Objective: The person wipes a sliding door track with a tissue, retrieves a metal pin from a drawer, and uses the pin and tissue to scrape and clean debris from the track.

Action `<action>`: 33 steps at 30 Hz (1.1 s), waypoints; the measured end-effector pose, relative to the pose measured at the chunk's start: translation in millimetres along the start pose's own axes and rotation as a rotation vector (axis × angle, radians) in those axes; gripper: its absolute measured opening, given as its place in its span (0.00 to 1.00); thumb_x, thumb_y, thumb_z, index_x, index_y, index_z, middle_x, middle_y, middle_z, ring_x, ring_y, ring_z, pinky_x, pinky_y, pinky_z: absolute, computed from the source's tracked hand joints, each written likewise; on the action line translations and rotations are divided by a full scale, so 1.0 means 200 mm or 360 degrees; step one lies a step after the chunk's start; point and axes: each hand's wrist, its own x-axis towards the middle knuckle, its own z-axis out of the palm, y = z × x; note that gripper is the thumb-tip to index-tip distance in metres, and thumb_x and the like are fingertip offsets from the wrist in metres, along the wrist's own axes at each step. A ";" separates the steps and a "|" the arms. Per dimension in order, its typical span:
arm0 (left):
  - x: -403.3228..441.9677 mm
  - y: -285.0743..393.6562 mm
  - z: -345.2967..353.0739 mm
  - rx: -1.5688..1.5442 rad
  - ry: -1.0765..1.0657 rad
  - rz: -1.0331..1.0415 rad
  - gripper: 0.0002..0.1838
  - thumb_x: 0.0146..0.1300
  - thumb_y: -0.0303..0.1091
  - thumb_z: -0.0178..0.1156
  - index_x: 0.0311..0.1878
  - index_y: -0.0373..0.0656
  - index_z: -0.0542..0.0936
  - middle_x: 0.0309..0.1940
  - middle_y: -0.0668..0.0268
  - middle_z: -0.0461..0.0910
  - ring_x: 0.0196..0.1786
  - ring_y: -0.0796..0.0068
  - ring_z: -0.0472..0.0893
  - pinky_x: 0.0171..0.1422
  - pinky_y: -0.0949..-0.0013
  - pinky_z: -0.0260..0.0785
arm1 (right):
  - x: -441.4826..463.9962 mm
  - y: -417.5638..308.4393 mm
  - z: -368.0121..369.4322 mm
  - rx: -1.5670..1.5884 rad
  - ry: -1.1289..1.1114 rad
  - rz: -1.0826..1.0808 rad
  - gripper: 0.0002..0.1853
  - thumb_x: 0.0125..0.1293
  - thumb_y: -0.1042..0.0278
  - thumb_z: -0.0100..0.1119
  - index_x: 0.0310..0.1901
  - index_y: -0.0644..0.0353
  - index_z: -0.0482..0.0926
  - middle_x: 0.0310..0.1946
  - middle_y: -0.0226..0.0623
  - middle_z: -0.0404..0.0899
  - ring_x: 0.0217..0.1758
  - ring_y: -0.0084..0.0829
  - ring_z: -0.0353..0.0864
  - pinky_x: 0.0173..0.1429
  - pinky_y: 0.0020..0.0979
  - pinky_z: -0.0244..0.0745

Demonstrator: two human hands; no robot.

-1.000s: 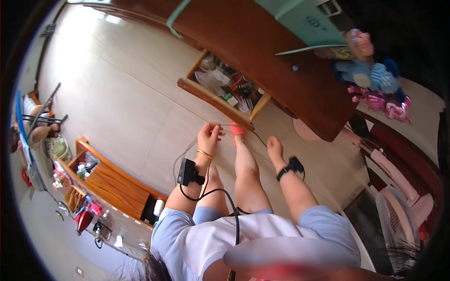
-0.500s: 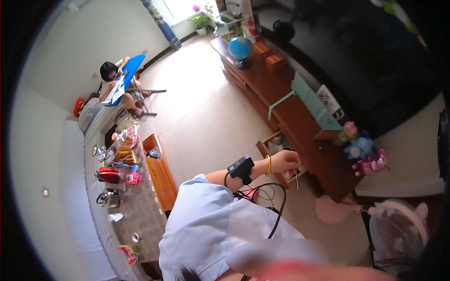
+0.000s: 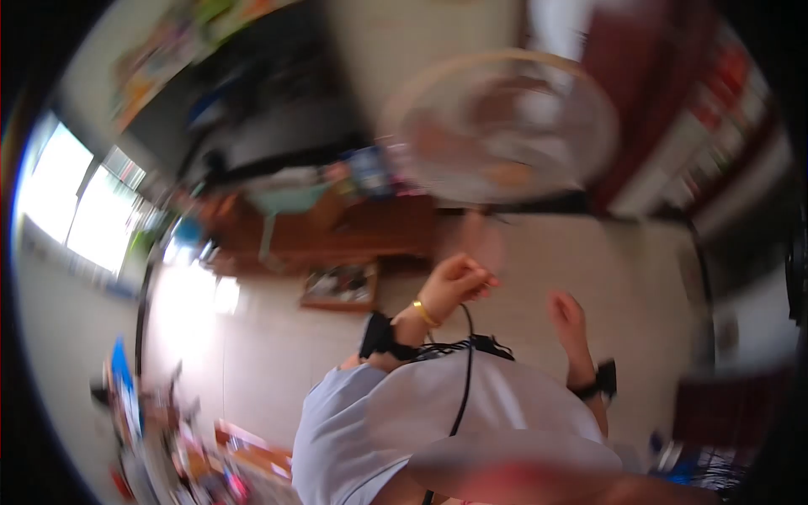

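My left hand (image 3: 459, 280) is held out in front of my body, its fingers curled together. A gold bracelet (image 3: 426, 314) and a black strapped device (image 3: 380, 337) are on that arm. Whatever the fingers may hold does not show. To the right, my right hand (image 3: 570, 321) is raised over the floor, smeared by motion, so its fingers cannot be told apart; a black band (image 3: 604, 379) circles its wrist. The hands are apart. A black cable (image 3: 467, 370) runs down my light shirt. Beyond the left hand is a pink-and-white fan (image 3: 497, 126).
A brown cabinet (image 3: 370, 231) with an open, filled drawer (image 3: 341, 286) stands ahead to the left. A dark television (image 3: 252, 93) is behind it. Blurred table clutter (image 3: 198, 463) lies at lower left, dark red furniture (image 3: 724, 421) at lower right. Tiled floor (image 3: 278, 337) lies between.
My view has swung right, bringing the fan nearer the middle and my right hand into sight. The thin pale stick seen at my left fingers no longer shows.
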 end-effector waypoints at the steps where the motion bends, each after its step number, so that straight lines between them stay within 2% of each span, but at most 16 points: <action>1: 0.07 -0.03 0.13 -0.0005 -0.0091 -0.0039 0.04 0.64 0.32 0.52 0.35 0.44 0.69 0.34 0.63 0.80 0.30 0.82 0.76 0.31 0.82 0.67 | 0.00 -0.08 -0.09 0.0066 0.0007 0.0086 0.11 0.61 0.76 0.52 0.46 0.61 0.74 0.33 0.25 0.72 0.35 0.15 0.70 0.39 0.18 0.68; 3: 0.21 -0.11 0.39 0.0041 -0.0368 -0.0160 0.03 0.64 0.31 0.51 0.35 0.44 0.69 0.34 0.62 0.80 0.30 0.82 0.77 0.32 0.82 0.67 | 0.00 -0.33 -0.20 0.0249 0.0020 -0.0145 0.14 0.62 0.73 0.52 0.50 0.59 0.74 0.34 0.27 0.71 0.34 0.18 0.71 0.38 0.18 0.68; 4: 0.28 -0.15 0.50 0.0052 -0.0429 -0.0123 0.03 0.63 0.29 0.51 0.35 0.43 0.69 0.34 0.61 0.80 0.31 0.81 0.77 0.32 0.81 0.68 | -0.01 -0.35 -0.26 0.0384 0.0038 -0.0057 0.14 0.63 0.73 0.51 0.50 0.61 0.73 0.35 0.29 0.71 0.35 0.18 0.71 0.37 0.18 0.67; 6: 0.45 -0.22 0.69 0.0087 -0.0602 -0.0123 0.03 0.63 0.28 0.52 0.34 0.42 0.69 0.34 0.60 0.80 0.31 0.80 0.77 0.32 0.81 0.68 | 0.04 -0.32 -0.39 0.0524 0.0176 0.0002 0.14 0.64 0.73 0.50 0.51 0.63 0.72 0.36 0.30 0.72 0.36 0.18 0.72 0.37 0.18 0.67; 8: 0.62 -0.29 0.87 0.0283 -0.0716 0.0086 0.03 0.62 0.24 0.52 0.33 0.40 0.68 0.34 0.59 0.80 0.30 0.79 0.78 0.33 0.79 0.69 | 0.12 -0.26 -0.56 0.0542 0.0232 -0.0027 0.12 0.65 0.72 0.48 0.48 0.63 0.73 0.37 0.31 0.72 0.36 0.19 0.73 0.37 0.20 0.68; 11: 1.01 -0.43 1.16 0.0393 -0.0959 0.0051 0.02 0.60 0.22 0.53 0.36 0.38 0.71 0.34 0.59 0.80 0.31 0.78 0.78 0.34 0.79 0.69 | 0.28 -0.12 -0.92 0.0490 0.0463 -0.0156 0.09 0.67 0.70 0.45 0.43 0.64 0.74 0.34 0.32 0.73 0.35 0.20 0.74 0.38 0.22 0.69; 12: 0.93 -0.54 1.23 0.0439 -0.1057 0.0073 0.03 0.61 0.22 0.51 0.38 0.38 0.72 0.34 0.59 0.80 0.31 0.77 0.78 0.34 0.79 0.68 | 0.12 -0.07 -0.99 0.0454 0.0544 -0.0197 0.09 0.67 0.70 0.45 0.43 0.64 0.74 0.34 0.32 0.73 0.35 0.20 0.74 0.38 0.22 0.69; 15: 1.34 -0.67 1.50 0.0615 -0.1385 0.0005 0.07 0.62 0.25 0.51 0.43 0.38 0.74 0.36 0.63 0.80 0.34 0.78 0.78 0.36 0.78 0.69 | 0.06 0.03 -1.48 0.0890 0.1302 -0.0007 0.10 0.67 0.66 0.46 0.37 0.63 0.73 0.27 0.30 0.73 0.32 0.22 0.75 0.42 0.25 0.72; 17: 1.64 -0.77 1.75 0.0608 -0.1506 -0.0130 0.08 0.63 0.29 0.52 0.45 0.40 0.73 0.37 0.65 0.79 0.36 0.79 0.77 0.37 0.79 0.68 | -0.14 0.17 -1.84 0.0651 0.1775 0.0183 0.09 0.66 0.65 0.48 0.35 0.62 0.72 0.25 0.29 0.72 0.28 0.21 0.74 0.39 0.25 0.72; 19: 1.79 -0.82 2.01 0.0555 -0.1575 -0.0156 0.08 0.63 0.29 0.52 0.45 0.40 0.73 0.37 0.66 0.79 0.36 0.80 0.77 0.38 0.79 0.68 | -0.49 0.23 -2.09 0.0250 0.2129 0.0270 0.09 0.64 0.61 0.50 0.32 0.58 0.73 0.18 0.24 0.66 0.21 0.16 0.66 0.26 0.19 0.62; 23: 2.15 -0.90 2.52 0.0571 -0.1731 -0.0196 0.08 0.64 0.28 0.50 0.45 0.38 0.74 0.36 0.65 0.78 0.36 0.80 0.76 0.40 0.78 0.68 | -0.89 0.22 -2.27 -0.0108 0.2664 0.0594 0.08 0.64 0.66 0.48 0.33 0.61 0.74 0.15 0.24 0.62 0.18 0.15 0.60 0.23 0.19 0.57; 24: 2.24 -0.94 2.64 0.0545 -0.1802 -0.0170 0.08 0.64 0.28 0.50 0.45 0.39 0.73 0.36 0.65 0.78 0.36 0.80 0.76 0.40 0.78 0.67 | -0.97 0.28 -2.29 0.0039 0.2836 0.0638 0.08 0.63 0.68 0.49 0.32 0.62 0.74 0.15 0.24 0.62 0.17 0.16 0.60 0.21 0.19 0.57; 26: 2.40 -1.04 2.86 0.0546 -0.1862 -0.0174 0.08 0.64 0.28 0.50 0.45 0.39 0.73 0.36 0.65 0.78 0.36 0.80 0.76 0.40 0.78 0.67 | -1.07 0.46 -2.31 0.0056 0.2974 0.0765 0.08 0.63 0.66 0.50 0.33 0.62 0.74 0.16 0.27 0.67 0.16 0.17 0.65 0.18 0.19 0.58; 28: 2.55 -1.16 3.07 0.0540 -0.1899 -0.0188 0.08 0.64 0.28 0.49 0.44 0.39 0.73 0.36 0.66 0.78 0.36 0.81 0.76 0.40 0.78 0.67 | -1.10 0.65 -2.41 0.0238 0.3330 0.1030 0.08 0.63 0.65 0.50 0.34 0.61 0.73 0.17 0.30 0.72 0.16 0.20 0.72 0.15 0.19 0.58; 31: 2.77 -1.32 3.36 0.0541 -0.1961 -0.0181 0.09 0.64 0.28 0.50 0.45 0.39 0.73 0.37 0.66 0.78 0.37 0.81 0.76 0.41 0.78 0.67 | -0.89 0.84 -2.87 0.0385 0.3243 0.0848 0.08 0.63 0.64 0.48 0.36 0.59 0.71 0.22 0.35 0.76 0.18 0.24 0.75 0.16 0.18 0.57; 33: 2.96 -1.37 3.60 0.0627 -0.1922 -0.0370 0.09 0.63 0.29 0.50 0.46 0.40 0.73 0.37 0.67 0.78 0.37 0.81 0.76 0.41 0.78 0.67 | -0.62 0.92 -3.32 0.0312 0.3081 0.0759 0.08 0.64 0.65 0.48 0.33 0.60 0.70 0.17 0.35 0.74 0.17 0.23 0.74 0.16 0.19 0.58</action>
